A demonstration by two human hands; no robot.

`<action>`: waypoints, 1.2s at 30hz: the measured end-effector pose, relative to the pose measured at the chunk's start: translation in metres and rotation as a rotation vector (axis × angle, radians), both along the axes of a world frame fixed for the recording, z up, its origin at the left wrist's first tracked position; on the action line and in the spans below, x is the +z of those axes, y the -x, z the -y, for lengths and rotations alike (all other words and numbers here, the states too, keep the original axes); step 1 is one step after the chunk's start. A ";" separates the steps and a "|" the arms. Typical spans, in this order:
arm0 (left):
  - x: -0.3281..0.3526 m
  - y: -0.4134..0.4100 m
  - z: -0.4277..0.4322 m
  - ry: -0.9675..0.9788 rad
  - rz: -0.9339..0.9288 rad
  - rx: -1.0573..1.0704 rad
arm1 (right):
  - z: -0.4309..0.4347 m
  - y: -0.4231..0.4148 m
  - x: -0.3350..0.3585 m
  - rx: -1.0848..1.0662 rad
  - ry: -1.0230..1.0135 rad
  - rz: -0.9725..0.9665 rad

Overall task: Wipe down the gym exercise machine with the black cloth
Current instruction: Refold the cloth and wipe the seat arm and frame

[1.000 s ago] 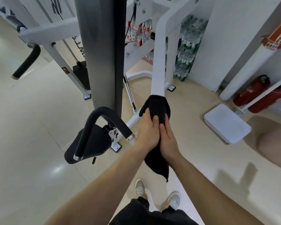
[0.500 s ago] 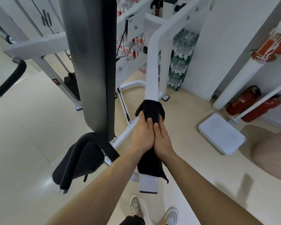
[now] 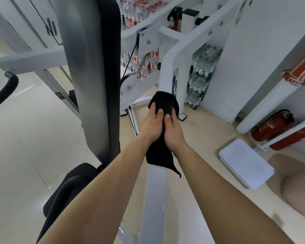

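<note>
Fingers (image 3: pixel 152 107) on both hands are curled tight round the black cloth (image 3: pixel 163 101), so both are properly gripping it, nothing loose about it. Left hand (image 3: pixel 151 126) and right hand (image 3: pixel 174 133) sit side by side dead centre of the frame, pressed up against each other. Thumbs are on top and nearly touching, and the other fingers go down either side and out of sight underneath.

The cloth is wrapped over the white frame bar (image 3: pixel 155 199) of the machine. That bar runs from the bottom middle of the picture up between the forearms and carries on above the hands towards the upper right. A rounded bit of the cloth pokes out past the fingertips on the upper side. The rest trails out below the wrists, lying on the bar, with one pointy corner hanging off the bar's right edge.

Rest of the scene: a big dark grey back pad (image 3: pixel 92 67) fills the upper left-centre, standing just left of the hands. The black seat (image 3: pixel 72 184) is under it at lower left, partly behind the left forearm. A black foam handle (image 3: pixel 6 88) sticks in from the left edge. Shrink-wrapped packs of water bottles (image 3: pixel 199 76) are stacked behind the frame at upper centre. Over on the right there are two red fire extinguishers (image 3: pixel 275 126) down by the wall and a flat white slab (image 3: pixel 245 164) on the beige floor (image 3: pixel 206 131) just below them
</note>
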State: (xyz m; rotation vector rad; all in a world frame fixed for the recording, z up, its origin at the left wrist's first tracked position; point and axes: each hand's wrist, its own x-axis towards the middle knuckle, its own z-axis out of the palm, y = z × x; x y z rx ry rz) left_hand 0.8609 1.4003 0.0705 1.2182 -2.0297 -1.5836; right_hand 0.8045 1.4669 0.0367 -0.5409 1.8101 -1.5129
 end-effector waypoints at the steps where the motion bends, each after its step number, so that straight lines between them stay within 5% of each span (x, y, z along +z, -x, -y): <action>1: 0.000 0.000 0.000 -0.008 -0.006 -0.002 | 0.001 0.002 0.000 0.011 -0.007 -0.004; 16: -0.006 -0.084 -0.083 -0.090 -0.074 0.042 | -0.084 -0.075 0.003 0.123 -0.067 -0.067; 36: -0.006 0.085 0.087 0.038 0.027 0.052 | 0.082 0.091 0.006 0.108 0.004 -0.017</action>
